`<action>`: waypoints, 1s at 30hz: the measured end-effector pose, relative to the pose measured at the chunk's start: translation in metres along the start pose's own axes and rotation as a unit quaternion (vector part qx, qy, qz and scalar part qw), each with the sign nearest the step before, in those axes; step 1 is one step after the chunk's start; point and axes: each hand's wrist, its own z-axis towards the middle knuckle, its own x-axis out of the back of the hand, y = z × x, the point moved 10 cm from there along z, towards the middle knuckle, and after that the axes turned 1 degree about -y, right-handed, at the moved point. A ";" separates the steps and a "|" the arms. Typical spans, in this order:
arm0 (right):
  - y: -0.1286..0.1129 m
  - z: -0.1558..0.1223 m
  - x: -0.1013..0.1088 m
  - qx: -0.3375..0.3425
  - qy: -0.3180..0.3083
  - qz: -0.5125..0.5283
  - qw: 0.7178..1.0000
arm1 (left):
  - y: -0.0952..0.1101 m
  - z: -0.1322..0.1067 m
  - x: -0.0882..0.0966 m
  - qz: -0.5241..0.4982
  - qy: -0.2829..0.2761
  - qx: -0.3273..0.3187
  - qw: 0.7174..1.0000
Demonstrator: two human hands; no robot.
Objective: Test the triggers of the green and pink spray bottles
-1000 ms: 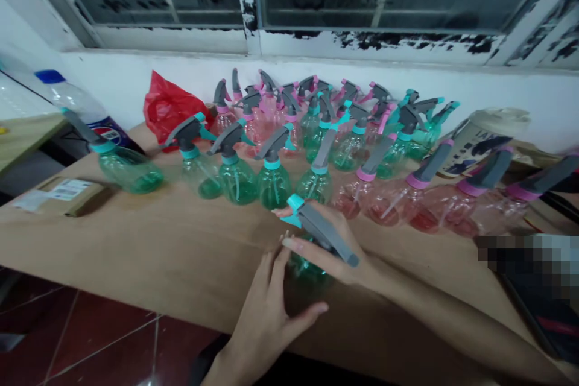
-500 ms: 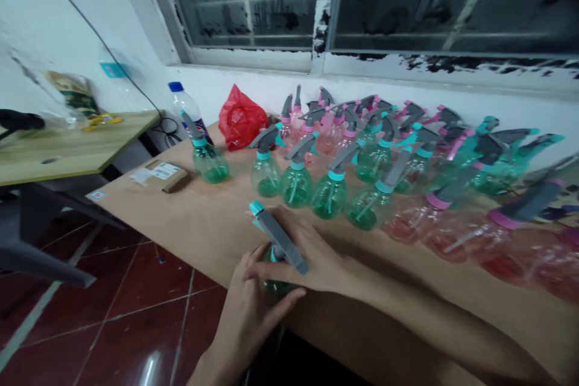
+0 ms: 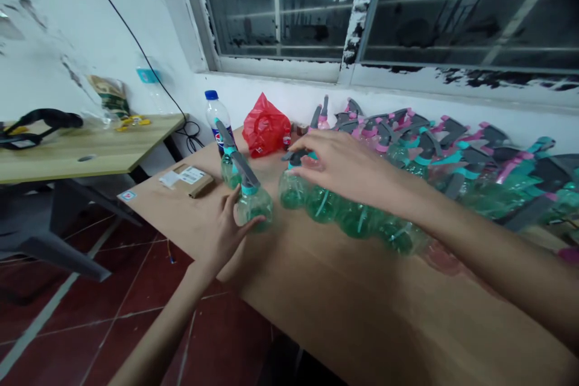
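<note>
My left hand (image 3: 229,220) is closed round the body of a green spray bottle (image 3: 256,208) with a grey and turquoise spray head, low over the left part of the table. Just behind it is another green spray bottle (image 3: 230,169), partly hidden. My right hand (image 3: 339,163) reaches over the front row, its fingers apart around the grey head of the leftmost green bottle (image 3: 292,190). Whether they touch that head I cannot tell. Beside it stand more green bottles (image 3: 323,205), holding some liquid and dip tubes; my right hand and forearm cover several of their heads.
Pink and green spray bottles crowd the table (image 3: 316,289) along the wall at the right. A red plastic bag (image 3: 266,126), a Pepsi bottle (image 3: 215,110) and a small labelled carton (image 3: 192,180) are at the left. Beyond a gap is another table (image 3: 113,154).
My right hand has left the spray bottle between my hands and moved up to the front row. My left hand has carried that bottle forward and left. The view has shifted.
</note>
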 end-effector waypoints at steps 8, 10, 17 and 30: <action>0.036 0.061 -0.050 0.012 -0.118 -0.077 0.990 | -0.007 0.046 -0.011 0.087 -0.009 -0.017 0.996; 0.046 0.070 -0.062 0.016 -0.137 -0.065 0.988 | 0.000 0.052 -0.013 0.120 -0.022 -0.024 0.992; 0.055 0.079 -0.076 0.040 -0.163 -0.036 0.985 | 0.010 0.070 -0.017 0.199 -0.071 -0.027 0.977; 0.012 0.073 -0.068 0.094 -0.197 0.025 0.975 | 0.021 0.059 -0.002 0.183 -0.057 -0.020 0.981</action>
